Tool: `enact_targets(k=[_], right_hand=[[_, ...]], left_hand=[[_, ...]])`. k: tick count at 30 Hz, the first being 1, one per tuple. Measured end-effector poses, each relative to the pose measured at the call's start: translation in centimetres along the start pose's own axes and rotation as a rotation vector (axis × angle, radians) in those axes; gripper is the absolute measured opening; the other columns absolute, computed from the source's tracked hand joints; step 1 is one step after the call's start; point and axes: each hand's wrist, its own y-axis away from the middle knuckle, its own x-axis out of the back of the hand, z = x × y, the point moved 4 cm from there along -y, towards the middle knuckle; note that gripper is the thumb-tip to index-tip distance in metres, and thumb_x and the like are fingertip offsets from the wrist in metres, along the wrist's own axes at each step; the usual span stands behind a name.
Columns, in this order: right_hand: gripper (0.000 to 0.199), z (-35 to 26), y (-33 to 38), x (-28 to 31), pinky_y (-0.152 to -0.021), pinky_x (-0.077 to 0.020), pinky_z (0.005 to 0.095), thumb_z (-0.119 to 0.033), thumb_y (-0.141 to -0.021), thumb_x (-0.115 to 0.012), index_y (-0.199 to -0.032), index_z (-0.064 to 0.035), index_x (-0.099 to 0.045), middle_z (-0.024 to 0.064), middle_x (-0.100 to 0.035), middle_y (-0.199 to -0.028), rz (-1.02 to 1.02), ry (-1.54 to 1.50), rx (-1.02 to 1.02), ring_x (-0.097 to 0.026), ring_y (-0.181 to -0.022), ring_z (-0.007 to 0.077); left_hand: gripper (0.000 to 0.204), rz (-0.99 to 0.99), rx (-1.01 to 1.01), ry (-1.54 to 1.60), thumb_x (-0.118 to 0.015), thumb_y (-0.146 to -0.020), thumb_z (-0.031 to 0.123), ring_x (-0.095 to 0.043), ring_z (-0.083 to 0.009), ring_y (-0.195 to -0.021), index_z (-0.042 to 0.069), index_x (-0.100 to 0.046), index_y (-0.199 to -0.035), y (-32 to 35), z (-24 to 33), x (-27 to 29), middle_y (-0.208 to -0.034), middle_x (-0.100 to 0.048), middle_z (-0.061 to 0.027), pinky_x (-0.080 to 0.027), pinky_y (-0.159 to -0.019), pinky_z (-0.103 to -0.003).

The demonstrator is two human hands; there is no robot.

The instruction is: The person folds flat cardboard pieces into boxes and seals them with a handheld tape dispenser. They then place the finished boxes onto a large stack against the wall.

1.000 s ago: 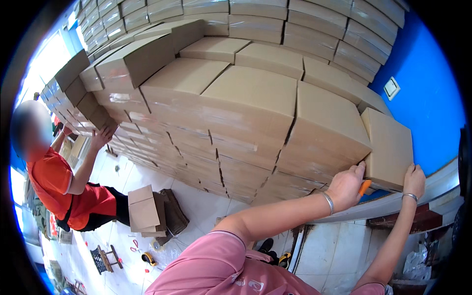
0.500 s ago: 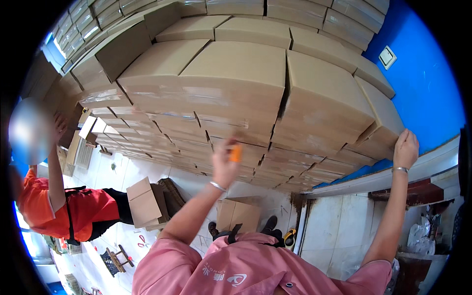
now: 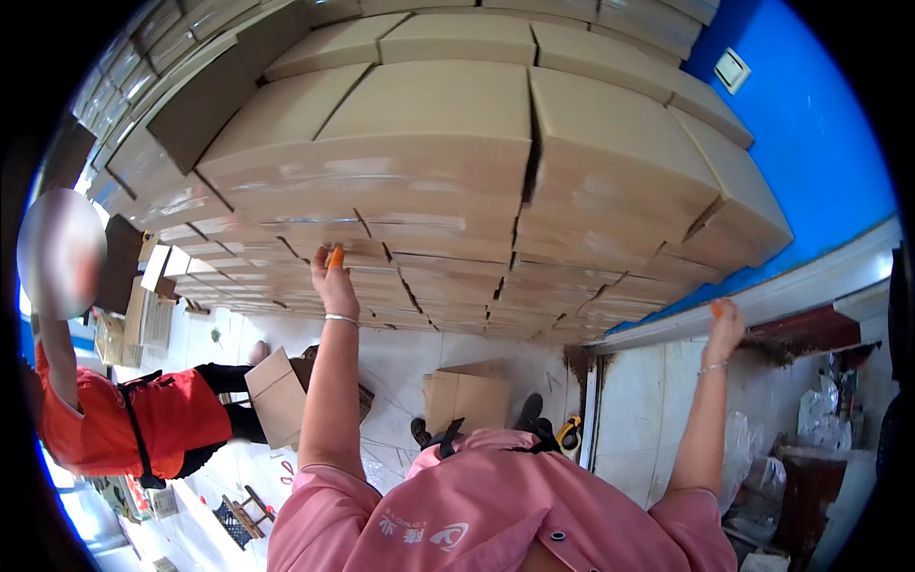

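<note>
A tall stack of brown cardboard boxes [image 3: 438, 162] fills the space before me, its top seen from above. My left hand [image 3: 334, 286] is raised against the front face of the stack, left of the middle. Its fingers are a little apart, with an orange cover on one fingertip and nothing visible in them. My right hand [image 3: 724, 334] is off the boxes, below the stack's right end and in front of the white ledge. Its fingers are loosely bent, one tipped in orange, and I see nothing held.
On the left a person in a red vest [image 3: 176, 419] faces the stack. Flattened or open cartons [image 3: 276, 396] stand beside them, and another carton [image 3: 467, 398] lies by my feet. A blue wall [image 3: 810, 162] with a switch bounds the right; a small stool [image 3: 246, 515] sits lower left.
My left hand has moved left along the front of the boxes. My right hand has come off the right-end box and dropped down and to the left.
</note>
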Motion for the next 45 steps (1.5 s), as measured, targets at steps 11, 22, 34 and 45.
enact_targets(k=[11,22,34,45], right_hand=[[0.035,8.7,-3.1,-2.6,-0.075,-0.0461,0.0343,-0.022,-0.088,-0.053,-0.121,-0.0097,-0.053,0.0045,-0.057,-0.117,-0.161,-0.015,-0.139,-0.054,-0.103,0.0170],[0.050,9.4,-3.5,-4.7,-0.096,-0.0388,0.0319,-0.006,-0.082,-0.053,-0.129,0.0061,-0.044,0.0171,-0.055,-0.121,-0.114,0.073,0.162,-0.053,-0.110,0.0246],[0.053,13.4,-2.2,-6.6,-0.085,-0.0441,0.0308,-0.010,-0.079,-0.058,-0.127,0.0089,-0.045,0.0132,-0.059,-0.111,-0.053,-0.136,-0.135,-0.057,-0.090,0.0218],[0.070,10.4,-1.1,-6.2,-0.062,-0.0505,0.0294,-0.008,-0.075,-0.067,-0.135,0.0070,-0.035,0.0115,-0.060,-0.092,-0.080,0.096,-0.001,-0.061,-0.078,0.0173]], left_hand=[[0.033,-0.242,-0.167,0.006,-0.057,-0.086,0.001,-0.056,-0.0136,-0.097,0.001,-0.053,-0.118,4.7,-5.6,-4.6,-0.110,-0.058,-0.0052,-0.046,-0.081,-0.027],[0.043,-0.323,-0.247,-0.121,-0.063,-0.081,-0.002,-0.053,-0.0175,-0.102,-0.005,-0.050,-0.122,5.0,-4.6,-5.2,-0.109,-0.055,-0.0085,-0.042,-0.091,-0.029],[0.066,-0.311,-0.180,-0.047,-0.058,-0.078,-0.013,-0.046,-0.0201,-0.115,0.001,-0.033,-0.137,6.1,-5.8,-6.3,-0.125,-0.045,-0.0126,-0.038,-0.097,-0.030],[0.058,-0.307,-0.244,-0.171,-0.061,-0.082,-0.006,-0.047,-0.0214,-0.115,-0.004,-0.036,-0.134,5.5,-6.6,-5.2,-0.126,-0.048,-0.0141,-0.037,-0.100,-0.031]])
